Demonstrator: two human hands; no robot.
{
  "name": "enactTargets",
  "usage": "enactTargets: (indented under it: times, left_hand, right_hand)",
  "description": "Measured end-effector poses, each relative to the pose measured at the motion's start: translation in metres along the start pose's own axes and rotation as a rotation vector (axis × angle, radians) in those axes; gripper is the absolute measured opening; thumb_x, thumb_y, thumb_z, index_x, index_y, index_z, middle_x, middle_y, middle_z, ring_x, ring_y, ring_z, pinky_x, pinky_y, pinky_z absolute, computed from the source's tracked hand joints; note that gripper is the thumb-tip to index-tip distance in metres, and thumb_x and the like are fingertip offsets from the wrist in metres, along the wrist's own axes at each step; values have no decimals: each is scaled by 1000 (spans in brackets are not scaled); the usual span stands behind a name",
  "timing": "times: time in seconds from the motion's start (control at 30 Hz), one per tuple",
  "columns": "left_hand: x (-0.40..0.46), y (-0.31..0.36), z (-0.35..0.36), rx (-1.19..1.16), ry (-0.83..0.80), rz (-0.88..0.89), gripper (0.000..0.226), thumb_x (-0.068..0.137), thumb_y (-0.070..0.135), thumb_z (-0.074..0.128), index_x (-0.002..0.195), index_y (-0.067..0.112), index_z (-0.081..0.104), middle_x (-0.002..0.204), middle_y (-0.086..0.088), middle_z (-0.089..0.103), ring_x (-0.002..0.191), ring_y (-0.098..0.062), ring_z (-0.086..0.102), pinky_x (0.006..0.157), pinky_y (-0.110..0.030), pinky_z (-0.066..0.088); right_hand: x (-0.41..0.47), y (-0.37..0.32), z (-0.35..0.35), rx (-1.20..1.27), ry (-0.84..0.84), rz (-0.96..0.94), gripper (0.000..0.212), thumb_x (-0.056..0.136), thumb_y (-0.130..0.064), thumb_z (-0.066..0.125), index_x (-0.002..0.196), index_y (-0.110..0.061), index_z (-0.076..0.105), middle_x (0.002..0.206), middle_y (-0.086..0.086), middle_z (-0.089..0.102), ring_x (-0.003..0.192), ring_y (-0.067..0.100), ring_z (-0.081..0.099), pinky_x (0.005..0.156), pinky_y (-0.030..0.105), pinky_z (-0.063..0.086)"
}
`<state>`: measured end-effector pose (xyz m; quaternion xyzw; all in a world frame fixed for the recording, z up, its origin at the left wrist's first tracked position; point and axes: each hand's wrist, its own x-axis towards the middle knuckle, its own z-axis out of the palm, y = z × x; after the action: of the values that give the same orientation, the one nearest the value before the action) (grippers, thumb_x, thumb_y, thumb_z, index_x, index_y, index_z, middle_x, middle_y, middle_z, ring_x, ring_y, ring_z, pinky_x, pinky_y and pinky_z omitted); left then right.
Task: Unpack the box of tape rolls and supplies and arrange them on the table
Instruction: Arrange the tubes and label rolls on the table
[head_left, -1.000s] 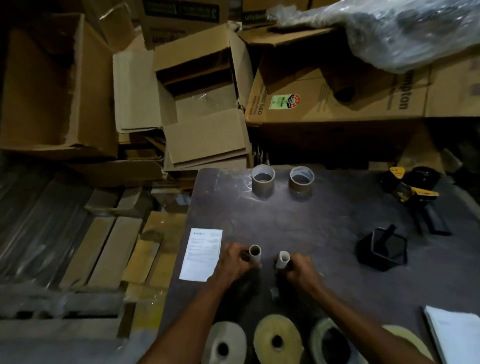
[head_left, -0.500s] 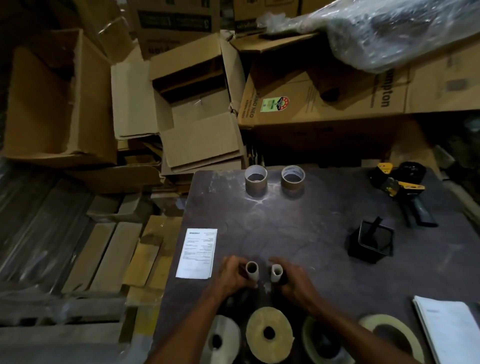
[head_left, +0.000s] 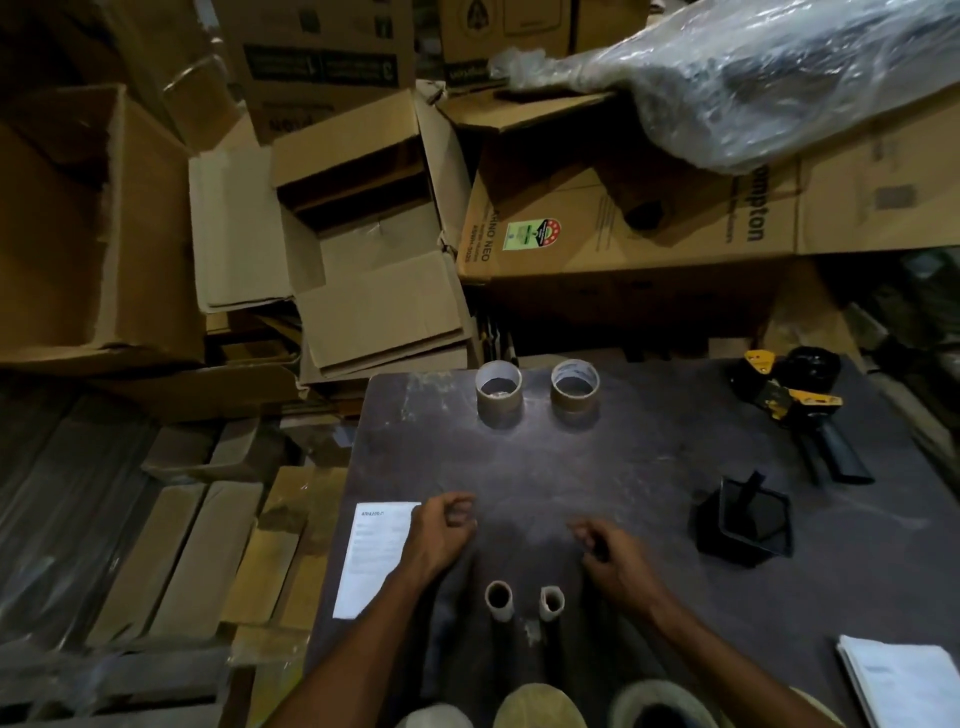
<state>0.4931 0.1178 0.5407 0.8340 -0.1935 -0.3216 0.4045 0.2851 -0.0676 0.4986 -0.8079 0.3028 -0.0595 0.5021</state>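
Observation:
Two narrow cardboard tubes stand upright on the dark table (head_left: 649, 467): one (head_left: 498, 598) on the left, one (head_left: 551, 601) on the right. My left hand (head_left: 441, 530) hovers above and left of them, fingers loosely curled, holding nothing. My right hand (head_left: 613, 556) sits to their right, also loosely curled and empty. Two brown tape rolls (head_left: 498, 387) (head_left: 575, 384) stand at the far edge. Large rolls (head_left: 540, 706) (head_left: 660, 704) lie at the near edge.
A yellow and black tape dispenser (head_left: 795, 405) lies at the far right. A black holder (head_left: 743, 525) sits right of my hands. Papers lie at the left (head_left: 371, 556) and the near right (head_left: 904, 680). Open cardboard boxes (head_left: 363, 249) pile up behind the table.
Both hands let go of the two narrow tubes and moved away, left hand to the upper left, right hand to the right. The tubes now stand free on the table.

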Motion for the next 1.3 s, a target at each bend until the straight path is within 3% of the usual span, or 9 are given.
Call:
enactTargets:
  times: [0.13, 0.2, 0.27, 0.43, 0.57, 0.67, 0.9, 1.07, 1.3]
  left_hand:
    - [48, 23, -9, 49, -31, 51, 55, 82, 40, 70, 133, 30, 52, 133, 6, 56, 120, -11, 54, 107, -40, 45]
    - [73, 44, -11, 101, -19, 119, 61, 85, 41, 68, 140, 32, 44, 139, 7, 46, 127, -12, 44, 109, -39, 39]
    - [100, 69, -14, 191, 29, 197, 63, 86, 34, 69, 143, 27, 43, 142, 0, 45, 131, -18, 42, 110, -40, 38]
    - [162, 111, -7, 471, 8, 265, 71, 86, 44, 63, 147, 24, 36, 155, -7, 31, 143, -30, 29, 116, -48, 31]
    - [192, 126, 8, 710, -32, 290, 77, 90, 49, 56, 155, 28, 20, 164, -5, 8, 151, -30, 4, 121, -49, 18]
    - [209, 122, 17, 792, -25, 272, 77, 90, 52, 53, 155, 31, 17, 165, -4, 4, 151, -31, -2, 121, -50, 14]
    - [213, 114, 18, 619, -69, 208, 76, 83, 46, 70, 149, 23, 38, 150, -6, 39, 136, -28, 39, 112, -40, 37]
    - [188, 99, 14, 467, -82, 162, 80, 72, 45, 82, 142, 27, 47, 144, -1, 48, 132, -23, 46, 107, -36, 41]
    - [124, 74, 21, 413, -94, 154, 82, 67, 40, 87, 139, 24, 51, 140, -1, 54, 127, -19, 51, 106, -36, 45]
  right_hand:
    - [55, -28, -21, 0, 163, 42, 37, 82, -10, 66, 112, -30, 60, 103, -7, 64, 89, 7, 64, 76, 18, 54]
    - [89, -44, -35, -98, 241, -17, 35, 82, -17, 66, 114, -29, 58, 105, -10, 57, 97, 2, 56, 79, 9, 43]
    - [124, -56, -47, -203, 274, -32, 36, 83, -23, 66, 117, -27, 56, 113, -4, 55, 109, 12, 51, 90, 17, 37]
    - [194, -71, -63, -405, 154, 104, 65, 84, -38, 65, 142, -29, 37, 152, 7, 29, 138, 33, 24, 111, 48, 33]
    - [228, -71, -65, -488, 2, 164, 80, 88, -43, 60, 154, -32, 16, 162, 7, 3, 147, 37, 2, 118, 53, 19]
    - [239, -67, -62, -531, -39, 164, 81, 90, -42, 60, 155, -31, 13, 163, 9, 1, 149, 36, 1, 120, 51, 17]
    - [242, -60, -63, -494, 51, 92, 80, 78, -39, 72, 148, -26, 36, 155, 12, 30, 141, 31, 31, 116, 39, 29]
    - [217, -71, -59, -461, 36, 63, 75, 75, -33, 77, 142, -23, 46, 144, 8, 42, 131, 27, 44, 109, 32, 35]
    - [142, -64, -28, -400, -79, 0, 78, 73, -30, 79, 142, -25, 45, 147, 4, 39, 131, 22, 45, 110, 32, 39]
